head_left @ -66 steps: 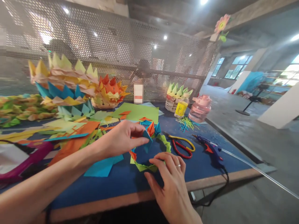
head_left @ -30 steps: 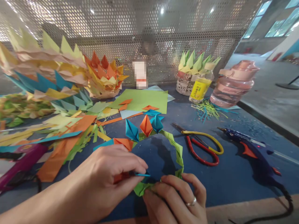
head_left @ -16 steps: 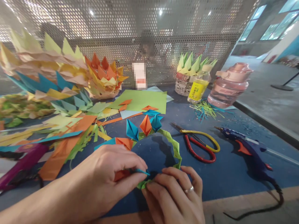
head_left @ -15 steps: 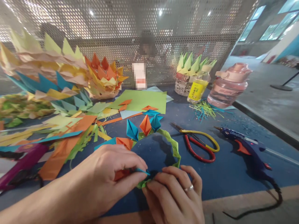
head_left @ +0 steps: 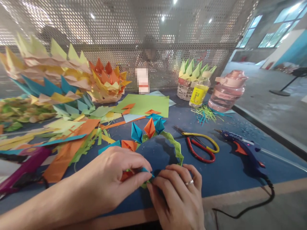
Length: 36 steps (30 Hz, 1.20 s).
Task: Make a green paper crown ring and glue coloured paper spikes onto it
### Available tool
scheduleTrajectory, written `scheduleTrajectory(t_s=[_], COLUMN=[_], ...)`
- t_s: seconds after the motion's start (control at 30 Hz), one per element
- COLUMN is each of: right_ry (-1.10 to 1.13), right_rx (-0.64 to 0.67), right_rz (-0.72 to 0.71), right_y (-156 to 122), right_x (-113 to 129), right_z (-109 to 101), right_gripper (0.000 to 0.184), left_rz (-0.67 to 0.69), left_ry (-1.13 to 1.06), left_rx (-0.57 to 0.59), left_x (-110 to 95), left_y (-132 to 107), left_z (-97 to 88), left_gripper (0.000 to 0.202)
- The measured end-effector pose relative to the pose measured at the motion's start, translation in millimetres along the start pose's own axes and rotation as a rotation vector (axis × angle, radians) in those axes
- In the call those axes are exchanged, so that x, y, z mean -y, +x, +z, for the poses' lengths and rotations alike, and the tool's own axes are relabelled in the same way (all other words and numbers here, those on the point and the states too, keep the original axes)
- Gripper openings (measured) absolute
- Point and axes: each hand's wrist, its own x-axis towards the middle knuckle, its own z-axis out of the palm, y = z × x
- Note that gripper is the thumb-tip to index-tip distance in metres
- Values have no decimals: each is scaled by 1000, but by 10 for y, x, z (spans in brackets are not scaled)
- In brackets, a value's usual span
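Note:
My left hand [head_left: 117,179] is closed in a pinch on a small blue folded paper piece [head_left: 148,172] at the near side of a green paper ring [head_left: 177,147]. Beside it, my right hand [head_left: 178,191], with a silver ring on one finger, grips the near part of that paper ring; its thumb and fingertips are partly hidden. Pointed blue and orange folded pieces stand along the ring's far and left sides, among them an orange one [head_left: 149,127] and a blue one [head_left: 136,132]. An orange piece shows partly behind my left fingers.
Scissors [head_left: 201,147] and a blue glue gun [head_left: 244,147] lie on the right, a purple glue gun [head_left: 26,169] at far left. Paper strips [head_left: 64,143] and folded paper crowns [head_left: 107,80] crowd the left. A yellow-labelled bottle [head_left: 199,92] and pink water bottle [head_left: 226,92] stand behind.
The view has shifted slightly, so the things on the right appear further left. Both hands keep their hold, and the blue piece sits a little closer to the right fingertips.

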Motion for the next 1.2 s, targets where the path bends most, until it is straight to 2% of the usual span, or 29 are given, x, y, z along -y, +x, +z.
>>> scheduleTrajectory(t_s=[0.13,0.7,0.8,0.87,1.13,1.2], right_ry=[-2,-15,-8,-1,40,34], right_rx=[29,129,152,173,227,227], right_rz=[24,60,73,69,44,42], right_y=[3,56,76,89,120,121], right_x=[28,89,85,76,80,85], right_z=[-20,-107,-128,-142,-156,-154], right_gripper=[11,8,0,6,7,6], left_rz=[-33,25,21,29,91,69], left_ry=[55,-18,0,-6,-11,28], left_rx=[36,94,114,121,107,57], left_x=[5,-77,-99,-113,-85,-91], left_y=[-14,2,12,16,0,-4], left_z=[-3,-41,-67,-77,-100,-154], left_gripper=[17,19,19,18,14,15])
